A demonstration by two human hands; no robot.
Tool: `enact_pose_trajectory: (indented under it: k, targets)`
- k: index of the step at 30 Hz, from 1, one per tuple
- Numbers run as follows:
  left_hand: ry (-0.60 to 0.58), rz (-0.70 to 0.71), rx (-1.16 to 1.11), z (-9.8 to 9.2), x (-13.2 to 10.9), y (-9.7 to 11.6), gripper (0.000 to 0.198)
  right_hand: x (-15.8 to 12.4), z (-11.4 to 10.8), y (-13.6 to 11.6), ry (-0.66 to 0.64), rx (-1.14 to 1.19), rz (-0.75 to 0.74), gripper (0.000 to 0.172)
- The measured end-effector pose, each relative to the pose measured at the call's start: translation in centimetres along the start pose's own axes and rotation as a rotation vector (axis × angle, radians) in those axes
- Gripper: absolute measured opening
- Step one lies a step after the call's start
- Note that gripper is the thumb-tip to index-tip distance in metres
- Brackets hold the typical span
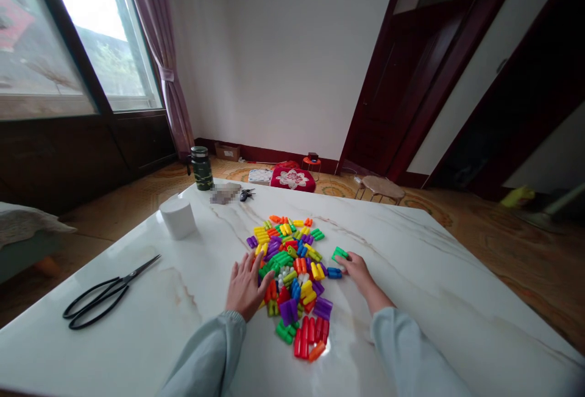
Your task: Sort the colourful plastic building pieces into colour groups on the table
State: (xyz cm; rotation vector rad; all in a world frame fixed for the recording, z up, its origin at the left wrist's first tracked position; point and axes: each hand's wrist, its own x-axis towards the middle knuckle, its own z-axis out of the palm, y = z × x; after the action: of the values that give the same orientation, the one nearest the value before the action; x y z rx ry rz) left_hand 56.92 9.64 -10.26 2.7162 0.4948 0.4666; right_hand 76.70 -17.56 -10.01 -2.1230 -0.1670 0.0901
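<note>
Many small plastic pieces in red, yellow, green, blue, purple and orange lie in a loose pile on the white marbled table. My left hand rests at the pile's left edge, palm down with its fingers spread, holding nothing. To the right of the pile, my right hand pinches a green piece between thumb and fingers. A blue piece lies just beside that hand. Red pieces and an orange one sit at the near end of the pile.
Black-handled scissors lie at the left. Further back are a white roll, a dark green flask, a blurred item and keys. Beyond the table's far edge stand a round stool and a red cushion.
</note>
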Motion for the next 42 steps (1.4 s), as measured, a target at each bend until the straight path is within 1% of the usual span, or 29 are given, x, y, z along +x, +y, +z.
enact_pose_trajectory:
  k: [2,4,6,7,8,10,14,16,18,22,24,27,30,32,34,35,36,38,39,40,42]
  targets:
    - [-0.005,0.001,0.004,0.0,0.0,0.0,0.061,1.1,-0.7,-0.6,0.042,-0.062,0.021,0.016]
    - [-0.005,0.002,0.001,0.0,0.1,0.0,0.062,2.8,-1.4,-1.5,0.092,-0.172,0.025,0.010]
    - [0.005,0.003,-0.009,0.1,0.0,0.0,0.062,4.9,-1.7,-2.8,0.135,-0.305,0.006,0.003]
    - [0.010,0.003,-0.014,0.1,0.0,-0.1,0.061,5.8,-1.5,-3.4,0.149,-0.372,-0.012,0.003]
    - [0.015,0.001,-0.017,0.1,0.0,-0.1,0.061,6.6,-1.1,-4.1,0.158,-0.436,-0.031,0.007]
    - [0.016,-0.001,-0.022,0.1,0.0,-0.1,0.061,7.5,0.3,-5.2,0.157,-0.547,-0.069,0.014]
    - [0.019,0.001,-0.028,0.0,0.0,-0.1,0.060,7.6,3.7,-6.5,0.098,-0.690,-0.149,0.016]
    - [0.024,0.004,-0.029,-0.1,0.0,-0.1,0.060,7.4,4.4,-6.7,0.072,-0.735,-0.186,0.018]
    - [0.026,0.006,-0.031,-0.1,0.0,-0.1,0.060,7.6,3.9,-6.6,0.067,-0.779,-0.204,0.023]
    - [0.023,0.002,-0.031,0.1,0.0,-0.1,0.060,8.5,1.4,-6.1,0.073,-0.866,-0.202,0.028]
    - [0.026,0.003,-0.030,0.2,0.0,-0.2,0.060,8.9,0.7,-5.8,0.059,-0.898,-0.209,0.028]
    - [0.036,0.012,-0.026,0.2,0.0,-0.2,0.060,8.8,0.8,-5.5,0.036,-0.923,-0.231,0.030]
    - [0.039,0.011,-0.023,0.2,-0.1,-0.2,0.060,8.1,1.3,-5.4,0.028,-0.927,-0.249,0.033]
    - [0.038,0.009,-0.023,0.2,-0.2,-0.3,0.060,7.5,1.3,-5.4,0.076,-0.932,-0.294,0.037]
    - [0.039,0.007,-0.023,0.3,-0.2,-0.3,0.060,6.9,1.3,-5.3,0.129,-0.923,-0.408,0.042]
    - [0.039,0.005,-0.023,0.3,-0.2,-0.3,0.060,6.5,1.4,-5.3,0.121,-0.909,-0.487,0.044]
    - [0.037,0.002,-0.024,0.3,-0.1,-0.3,0.060,6.2,1.6,-5.2,0.075,-0.889,-0.565,0.046]
    - [0.031,-0.004,-0.026,0.2,-0.1,-0.1,0.060,5.7,2.2,-5.1,-0.085,-0.842,-0.661,0.048]
    - [0.025,-0.008,-0.027,0.1,-0.1,-0.1,0.060,5.5,2.6,-5.1,-0.153,-0.822,-0.668,0.047]
    - [0.020,-0.011,-0.028,0.0,-0.1,0.0,0.060,5.2,2.9,-5.2,-0.195,-0.807,-0.655,0.046]
    - [0.013,-0.014,-0.029,-0.1,0.0,0.1,0.060,4.7,3.4,-5.4,-0.213,-0.795,-0.603,0.041]
